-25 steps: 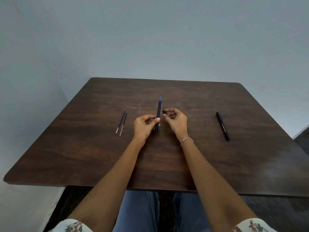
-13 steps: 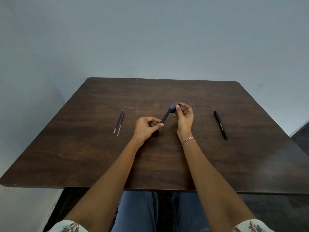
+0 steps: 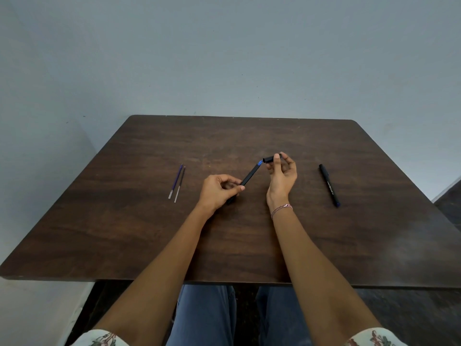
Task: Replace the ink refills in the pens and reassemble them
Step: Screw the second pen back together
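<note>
Above the middle of the surface [image 3: 249, 136], the left hand [image 3: 217, 193] grips the light, stiff, probably slick pen barrel [image 3: 250, 175] by its lower end, a sound hold, while the right hand [image 3: 283, 174] pinches the small black cap [image 3: 270, 160].

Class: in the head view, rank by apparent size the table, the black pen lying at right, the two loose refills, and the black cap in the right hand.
1. table
2. black pen
3. blue refill and dark refill: too alike to rank
4. black cap
</note>
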`<action>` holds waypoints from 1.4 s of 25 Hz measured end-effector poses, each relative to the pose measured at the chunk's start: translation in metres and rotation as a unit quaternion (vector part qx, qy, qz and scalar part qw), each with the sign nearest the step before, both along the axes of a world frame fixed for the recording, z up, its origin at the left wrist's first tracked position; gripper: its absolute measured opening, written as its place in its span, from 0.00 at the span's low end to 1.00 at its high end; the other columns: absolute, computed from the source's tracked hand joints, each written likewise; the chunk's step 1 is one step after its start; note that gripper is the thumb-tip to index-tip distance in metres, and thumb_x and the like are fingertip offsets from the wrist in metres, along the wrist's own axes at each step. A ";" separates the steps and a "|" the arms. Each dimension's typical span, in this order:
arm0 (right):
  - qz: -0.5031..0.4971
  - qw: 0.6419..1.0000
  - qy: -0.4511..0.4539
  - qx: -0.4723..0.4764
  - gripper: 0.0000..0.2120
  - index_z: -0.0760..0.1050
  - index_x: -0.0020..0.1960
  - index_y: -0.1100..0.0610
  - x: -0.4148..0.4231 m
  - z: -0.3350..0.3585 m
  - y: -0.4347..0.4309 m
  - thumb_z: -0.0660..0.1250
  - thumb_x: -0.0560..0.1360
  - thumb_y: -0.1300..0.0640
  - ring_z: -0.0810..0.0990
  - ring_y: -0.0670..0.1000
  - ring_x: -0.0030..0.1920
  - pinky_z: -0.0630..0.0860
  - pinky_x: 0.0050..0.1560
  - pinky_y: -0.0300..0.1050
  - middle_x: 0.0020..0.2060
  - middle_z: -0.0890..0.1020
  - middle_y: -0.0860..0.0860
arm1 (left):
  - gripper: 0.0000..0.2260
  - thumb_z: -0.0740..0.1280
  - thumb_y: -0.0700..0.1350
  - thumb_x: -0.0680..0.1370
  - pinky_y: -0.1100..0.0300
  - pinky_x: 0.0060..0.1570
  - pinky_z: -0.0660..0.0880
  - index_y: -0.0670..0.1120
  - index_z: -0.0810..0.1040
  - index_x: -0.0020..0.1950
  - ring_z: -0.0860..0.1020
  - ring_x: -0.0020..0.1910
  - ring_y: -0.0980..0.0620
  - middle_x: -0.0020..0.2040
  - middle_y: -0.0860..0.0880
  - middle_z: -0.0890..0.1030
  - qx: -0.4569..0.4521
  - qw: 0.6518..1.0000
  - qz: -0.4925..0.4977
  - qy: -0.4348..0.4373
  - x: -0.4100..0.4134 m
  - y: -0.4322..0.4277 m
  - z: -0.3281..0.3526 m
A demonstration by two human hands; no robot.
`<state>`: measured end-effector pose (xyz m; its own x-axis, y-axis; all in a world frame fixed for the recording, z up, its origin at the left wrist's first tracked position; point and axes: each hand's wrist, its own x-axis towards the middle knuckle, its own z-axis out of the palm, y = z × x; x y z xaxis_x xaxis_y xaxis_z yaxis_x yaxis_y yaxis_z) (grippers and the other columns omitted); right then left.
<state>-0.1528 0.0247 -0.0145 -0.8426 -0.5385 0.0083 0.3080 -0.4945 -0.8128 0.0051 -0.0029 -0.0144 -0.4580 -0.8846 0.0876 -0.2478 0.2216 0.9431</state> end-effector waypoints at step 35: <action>0.119 0.980 0.139 0.074 0.23 0.71 0.61 0.46 0.003 -0.003 -0.001 0.65 0.74 0.69 0.76 0.48 0.42 0.72 0.44 0.39 0.37 0.76 0.53 | 0.07 0.76 0.42 0.70 0.69 0.37 0.77 0.51 0.81 0.43 0.82 0.34 0.58 0.33 0.52 0.83 -0.016 1.000 -0.008 -0.019 0.000 -0.002 -0.002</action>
<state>-0.1501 0.0240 -0.0170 -0.6697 -0.7316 0.1276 0.1562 -0.3068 -0.9389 0.0050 -0.0047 -0.0160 -0.4754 -0.8743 0.0981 -0.2795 0.2559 0.9254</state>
